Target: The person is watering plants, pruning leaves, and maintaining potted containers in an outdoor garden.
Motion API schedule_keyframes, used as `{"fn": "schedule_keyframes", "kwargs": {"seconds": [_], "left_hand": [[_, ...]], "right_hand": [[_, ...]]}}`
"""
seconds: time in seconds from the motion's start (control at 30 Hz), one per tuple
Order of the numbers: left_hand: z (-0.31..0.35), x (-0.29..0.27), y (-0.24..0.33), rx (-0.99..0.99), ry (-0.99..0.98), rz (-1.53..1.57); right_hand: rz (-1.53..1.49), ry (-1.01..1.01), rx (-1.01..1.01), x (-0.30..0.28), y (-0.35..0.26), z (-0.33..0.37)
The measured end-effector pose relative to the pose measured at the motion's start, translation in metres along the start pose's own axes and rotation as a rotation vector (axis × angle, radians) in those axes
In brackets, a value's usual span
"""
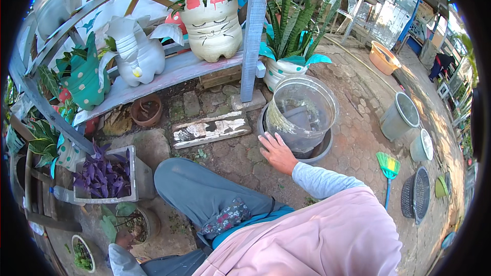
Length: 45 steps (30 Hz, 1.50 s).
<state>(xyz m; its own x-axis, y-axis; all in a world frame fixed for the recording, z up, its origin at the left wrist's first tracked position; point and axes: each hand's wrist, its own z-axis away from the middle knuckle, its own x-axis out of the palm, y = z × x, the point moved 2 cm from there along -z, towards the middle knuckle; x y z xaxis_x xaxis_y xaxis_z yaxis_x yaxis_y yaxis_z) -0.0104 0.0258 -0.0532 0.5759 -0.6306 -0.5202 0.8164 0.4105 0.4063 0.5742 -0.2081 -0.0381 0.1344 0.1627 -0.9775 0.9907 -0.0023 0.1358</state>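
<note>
My right hand is open, fingers stretched out against the near left side of a large clear plastic tub. The tub is cloudy with dirt and stands tilted in a dark round basin; a dark grey piece shows through its wall. At the lower left, my left hand is in shade beside a round pot with a leafy plant. Its fingers are too dim to make out, and I cannot tell whether it touches the pot.
A square planter of purple leaves stands left of my knee. A weathered wooden block lies ahead, below a shelf with painted bottle planters, one cat-shaped. At right are a grey bucket, broom, black basket and orange tub.
</note>
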Motion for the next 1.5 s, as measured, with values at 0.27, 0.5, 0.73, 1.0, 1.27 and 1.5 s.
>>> {"fn": "schedule_keyframes", "kwargs": {"seconds": [0.27, 0.5, 0.73, 1.0, 1.27, 1.5], "left_hand": [[-0.006, 0.001, -0.023, 0.039, 0.014, 0.029], [0.003, 0.004, -0.008, 0.102, -0.061, -0.016], [0.0, 0.005, -0.009, 0.089, -0.066, -0.05], [-0.009, 0.004, -0.011, -0.023, -0.033, -0.083], [-0.001, 0.009, -0.007, -0.081, 0.064, -0.172], [0.008, 0.008, -0.019, -0.14, 0.039, -0.109]], "right_hand": [[0.222, -0.022, 0.005, 0.026, 0.009, 0.006], [0.34, -0.053, 0.027, 0.026, 0.038, 0.038], [0.602, -0.259, 0.253, 0.036, 0.11, 0.129], [0.49, -0.491, 0.651, 0.074, 0.136, 0.208], [-0.28, -0.615, 0.827, 0.157, 0.034, 0.2], [-0.383, -0.628, 0.768, 0.133, 0.01, 0.148]]}}
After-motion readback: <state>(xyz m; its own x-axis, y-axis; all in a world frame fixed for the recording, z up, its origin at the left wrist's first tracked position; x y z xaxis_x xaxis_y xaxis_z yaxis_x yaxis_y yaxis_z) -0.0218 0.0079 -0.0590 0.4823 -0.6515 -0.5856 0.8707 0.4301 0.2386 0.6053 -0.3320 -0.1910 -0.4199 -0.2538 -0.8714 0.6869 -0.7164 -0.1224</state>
